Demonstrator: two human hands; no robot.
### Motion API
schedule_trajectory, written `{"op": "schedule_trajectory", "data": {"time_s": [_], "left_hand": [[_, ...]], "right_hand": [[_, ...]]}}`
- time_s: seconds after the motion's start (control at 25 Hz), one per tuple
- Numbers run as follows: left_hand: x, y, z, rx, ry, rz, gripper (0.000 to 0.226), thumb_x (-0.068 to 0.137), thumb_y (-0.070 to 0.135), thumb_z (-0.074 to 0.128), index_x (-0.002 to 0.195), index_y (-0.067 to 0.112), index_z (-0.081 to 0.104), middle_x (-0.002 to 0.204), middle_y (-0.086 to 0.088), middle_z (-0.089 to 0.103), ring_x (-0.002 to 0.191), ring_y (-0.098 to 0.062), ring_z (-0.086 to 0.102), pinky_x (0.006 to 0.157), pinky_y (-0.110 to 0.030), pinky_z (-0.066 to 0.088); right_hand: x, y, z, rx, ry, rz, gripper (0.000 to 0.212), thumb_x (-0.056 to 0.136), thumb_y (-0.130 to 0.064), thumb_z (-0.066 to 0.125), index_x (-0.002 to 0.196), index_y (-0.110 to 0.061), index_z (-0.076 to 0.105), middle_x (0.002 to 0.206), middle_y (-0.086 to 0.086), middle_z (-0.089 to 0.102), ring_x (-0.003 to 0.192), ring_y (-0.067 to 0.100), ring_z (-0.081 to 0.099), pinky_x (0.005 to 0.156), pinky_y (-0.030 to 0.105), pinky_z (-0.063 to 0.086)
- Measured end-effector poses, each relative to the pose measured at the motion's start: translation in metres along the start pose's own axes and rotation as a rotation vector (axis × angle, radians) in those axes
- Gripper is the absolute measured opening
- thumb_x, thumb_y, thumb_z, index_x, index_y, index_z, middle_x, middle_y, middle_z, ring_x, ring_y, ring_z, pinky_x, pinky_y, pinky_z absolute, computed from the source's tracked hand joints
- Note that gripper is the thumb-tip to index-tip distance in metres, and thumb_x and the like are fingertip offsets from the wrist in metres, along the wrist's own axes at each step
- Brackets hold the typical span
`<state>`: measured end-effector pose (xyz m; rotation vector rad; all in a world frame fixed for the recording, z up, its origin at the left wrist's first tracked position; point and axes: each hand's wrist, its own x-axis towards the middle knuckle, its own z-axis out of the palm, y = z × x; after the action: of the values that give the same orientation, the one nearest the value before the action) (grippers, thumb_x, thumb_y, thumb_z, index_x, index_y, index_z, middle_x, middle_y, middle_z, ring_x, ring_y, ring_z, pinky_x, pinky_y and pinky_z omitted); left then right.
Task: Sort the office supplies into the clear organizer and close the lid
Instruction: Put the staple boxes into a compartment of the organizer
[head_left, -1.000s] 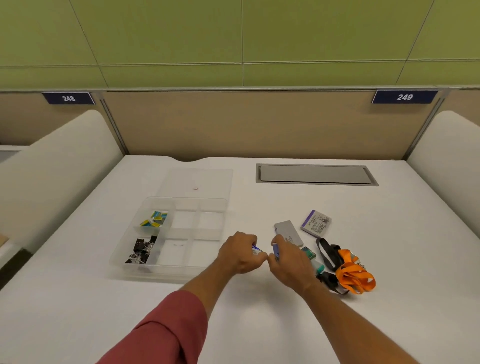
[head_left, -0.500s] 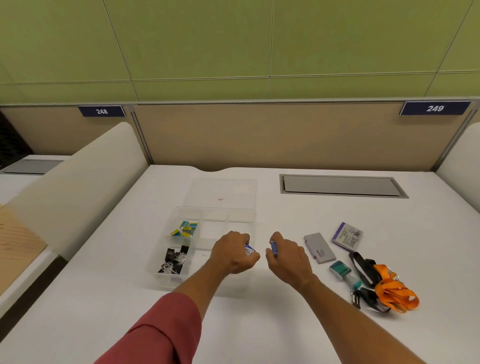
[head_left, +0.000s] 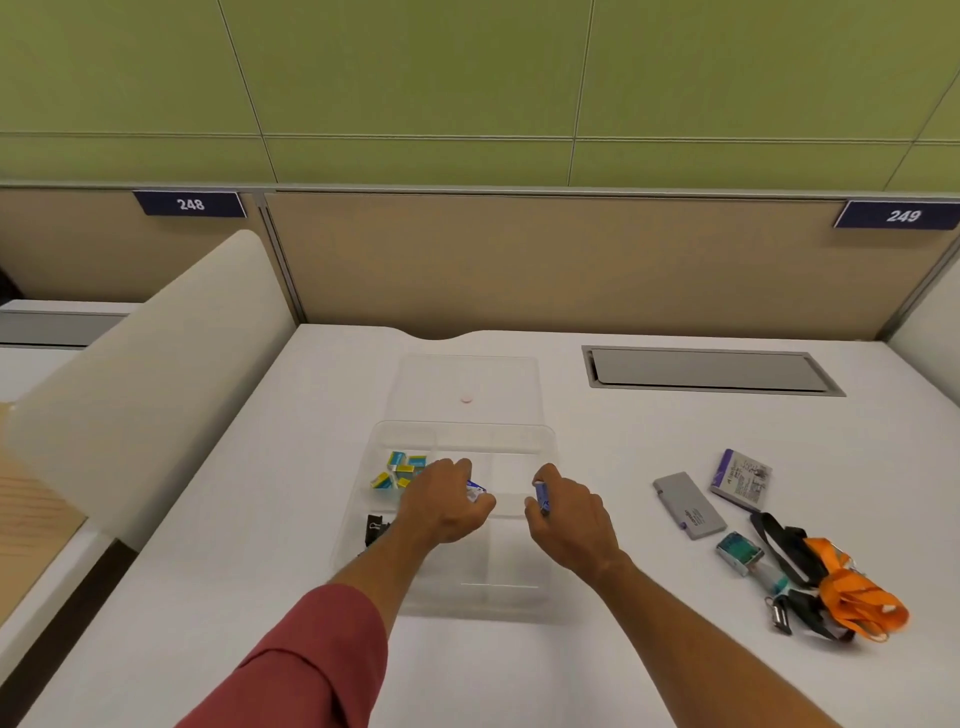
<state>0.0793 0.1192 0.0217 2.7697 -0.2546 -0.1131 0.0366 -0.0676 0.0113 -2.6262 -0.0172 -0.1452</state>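
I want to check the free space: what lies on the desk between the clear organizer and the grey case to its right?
In the head view, the desk between the clear organizer and the grey case is bare white surface.

Both hands over clear organizer (head_left: 540, 441) on bench (head_left: 623, 431) — L hand (head_left: 447, 506) & R hand (head_left: 569, 512) each pinch small blue item.

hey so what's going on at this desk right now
A person is sorting office supplies into a clear organizer. Both hands are over it, the left hand and right hand each gripping a small blue item. Its lid lies open behind. A grey case, booklet and orange lanyard wait on the right.
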Motion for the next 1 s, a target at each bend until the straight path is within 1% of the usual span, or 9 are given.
{"op": "schedule_trajectory", "data": {"time_s": [0.08,0.2,0.32,0.52,0.68,0.84,1.0], "left_hand": [[0.008,-0.013,-0.003,-0.019,0.01,0.004,0.037,0.077,0.053,0.051,0.096,0.021,0.051,0.093,-0.002,0.058,0.084,-0.018,0.053,0.066,-0.03,0.045],[0.026,-0.025,-0.005,-0.041,0.006,0.057,0.037,0.078,0.049,0.054,0.098,0.019,0.048,0.094,-0.003,0.056,0.089,-0.02,0.055,0.072,-0.033,0.048],[0.045,-0.029,-0.001,-0.049,-0.014,0.105,0.039,0.079,0.045,0.058,0.103,0.015,0.051,0.1,-0.005,0.056,0.095,-0.022,0.053,0.077,-0.034,0.046],[0.071,-0.031,0.016,-0.054,-0.114,0.176,0.041,0.081,0.035,0.057,0.113,0.01,0.055,0.109,-0.009,0.056,0.106,-0.026,0.051,0.088,-0.036,0.045],[0.086,-0.034,0.024,-0.022,-0.243,0.221,0.048,0.085,0.028,0.055,0.129,0.009,0.051,0.122,-0.011,0.054,0.117,-0.026,0.049,0.098,-0.036,0.043],[0.09,-0.034,0.025,-0.023,-0.322,0.232,0.058,0.083,0.027,0.06,0.137,0.011,0.045,0.127,-0.01,0.051,0.119,-0.027,0.049,0.098,-0.035,0.045],[0.091,-0.033,0.026,0.013,-0.331,0.25,0.055,0.085,0.025,0.06,0.135,0.011,0.044,0.129,-0.011,0.047,0.119,-0.026,0.047,0.095,-0.038,0.048]], "right_hand": [[0.004,-0.006,0.007,0.004,0.008,0.016,0.015,0.091,-0.032,0.049,0.099,-0.021,0.048,0.077,0.001,0.062,0.065,0.021,0.058,0.061,0.033,0.048],[0.009,-0.014,0.015,0.02,0.028,0.047,0.013,0.091,-0.032,0.05,0.098,-0.021,0.047,0.075,-0.001,0.06,0.063,0.018,0.057,0.059,0.03,0.046],[0.012,-0.016,0.021,0.037,0.045,0.09,0.014,0.091,-0.032,0.051,0.098,-0.02,0.048,0.078,0.0,0.061,0.066,0.02,0.059,0.065,0.035,0.052],[0.015,-0.013,0.025,0.052,0.072,0.148,0.018,0.092,-0.032,0.052,0.103,-0.019,0.05,0.084,0.001,0.063,0.072,0.021,0.061,0.072,0.038,0.054],[0.018,-0.014,0.027,0.062,0.096,0.155,0.019,0.091,-0.032,0.053,0.104,-0.018,0.051,0.085,0.001,0.063,0.071,0.02,0.061,0.071,0.037,0.054],[0.02,-0.015,0.028,0.073,0.088,0.158,0.02,0.092,-0.033,0.054,0.105,-0.018,0.052,0.088,0.001,0.064,0.073,0.019,0.061,0.072,0.036,0.055],[0.023,-0.016,0.029,0.065,0.092,0.171,0.025,0.092,-0.034,0.053,0.112,-0.018,0.053,0.099,0.003,0.063,0.082,0.021,0.062,0.079,0.036,0.054]]}}
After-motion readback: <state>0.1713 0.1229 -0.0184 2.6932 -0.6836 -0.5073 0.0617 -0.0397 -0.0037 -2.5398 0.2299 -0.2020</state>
